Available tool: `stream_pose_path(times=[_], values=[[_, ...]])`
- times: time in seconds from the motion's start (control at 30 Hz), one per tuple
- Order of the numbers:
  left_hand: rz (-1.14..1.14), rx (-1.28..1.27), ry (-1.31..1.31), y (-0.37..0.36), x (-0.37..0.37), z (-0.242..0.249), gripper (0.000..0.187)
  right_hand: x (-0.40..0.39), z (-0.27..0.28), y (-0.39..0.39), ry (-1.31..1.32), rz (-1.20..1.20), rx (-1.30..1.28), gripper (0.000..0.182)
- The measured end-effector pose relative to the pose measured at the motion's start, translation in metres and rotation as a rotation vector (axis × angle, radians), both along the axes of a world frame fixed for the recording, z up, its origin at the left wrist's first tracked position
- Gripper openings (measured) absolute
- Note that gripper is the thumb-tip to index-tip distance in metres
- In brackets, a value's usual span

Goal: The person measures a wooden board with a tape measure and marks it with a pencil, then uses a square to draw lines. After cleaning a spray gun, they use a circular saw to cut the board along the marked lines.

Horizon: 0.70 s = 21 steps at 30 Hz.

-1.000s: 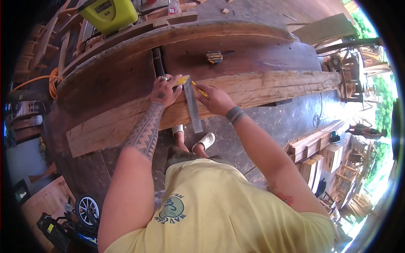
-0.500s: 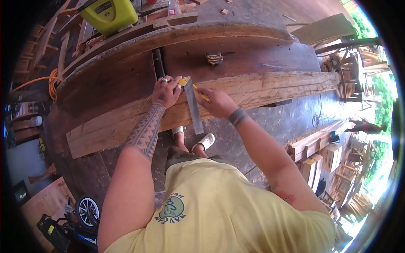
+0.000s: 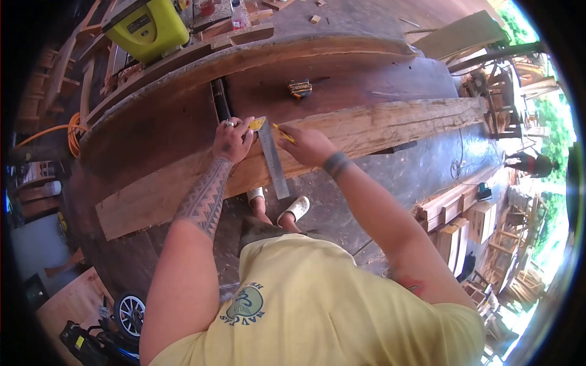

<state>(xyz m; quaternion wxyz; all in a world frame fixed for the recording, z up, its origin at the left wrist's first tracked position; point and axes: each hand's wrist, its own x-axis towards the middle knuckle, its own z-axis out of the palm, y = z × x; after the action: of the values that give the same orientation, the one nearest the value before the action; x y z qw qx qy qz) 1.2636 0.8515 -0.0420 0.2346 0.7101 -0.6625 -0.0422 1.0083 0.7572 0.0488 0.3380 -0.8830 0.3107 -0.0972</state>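
My left hand is closed on the yellow stock of a combination square. The square's metal blade lies across a long rough plank and sticks out past its near edge. My right hand grips a yellow pencil, its tip close to the blade's right side near the plank's far edge. Whether the tip touches the wood is too small to tell. Beyond the plank, a yellow-and-black tape measure lies on the dark brown surface.
A curved, rough-edged board runs along the far side. Upper left stands a lime-green machine, with an orange cord below. Stacked timber lies to the right, and a person is in the far right background.
The view has shifted slightly, so the plank and tape measure appear farther left. Both hands keep their hold, and the pencil remains beside the blade.
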Motion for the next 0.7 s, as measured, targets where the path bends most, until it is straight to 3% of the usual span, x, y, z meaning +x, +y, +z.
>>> stream_pose_path(times=[0.1, 0.2, 0.37, 0.43, 0.53, 0.63, 0.7], values=[[-0.015, -0.004, -0.013, 0.0, 0.0, 0.004, 0.038, 0.014, -0.014, -0.002, 0.017, 0.037, 0.003, 0.047], [-0.021, 0.006, 0.025, 0.0, 0.0, 0.003, 0.038, -0.02, -0.002, 0.025, 0.059, 0.119, -0.014, 0.043], [-0.013, -0.025, 0.022, 0.0, 0.0, 0.01, 0.039, -0.122, 0.042, 0.096, 0.463, 0.407, 0.434, 0.034], [0.003, 0.021, 0.024, 0.0, -0.005, 0.023, 0.04, -0.146, 0.049, 0.113, 0.459, 0.25, 0.542, 0.036], [0.074, -0.044, 0.066, 0.0, -0.005, 0.014, 0.043, -0.164, 0.018, 0.131, 0.455, 0.039, 0.474, 0.033], [0.151, -0.106, 0.134, 0.009, -0.008, 0.012, 0.044, -0.135, 0.039, 0.133, 0.202, -0.001, 0.385, 0.033], [0.164, -0.127, 0.216, 0.017, -0.004, 0.021, 0.044, -0.107, 0.053, 0.13, -0.009, -0.12, 0.182, 0.037]])
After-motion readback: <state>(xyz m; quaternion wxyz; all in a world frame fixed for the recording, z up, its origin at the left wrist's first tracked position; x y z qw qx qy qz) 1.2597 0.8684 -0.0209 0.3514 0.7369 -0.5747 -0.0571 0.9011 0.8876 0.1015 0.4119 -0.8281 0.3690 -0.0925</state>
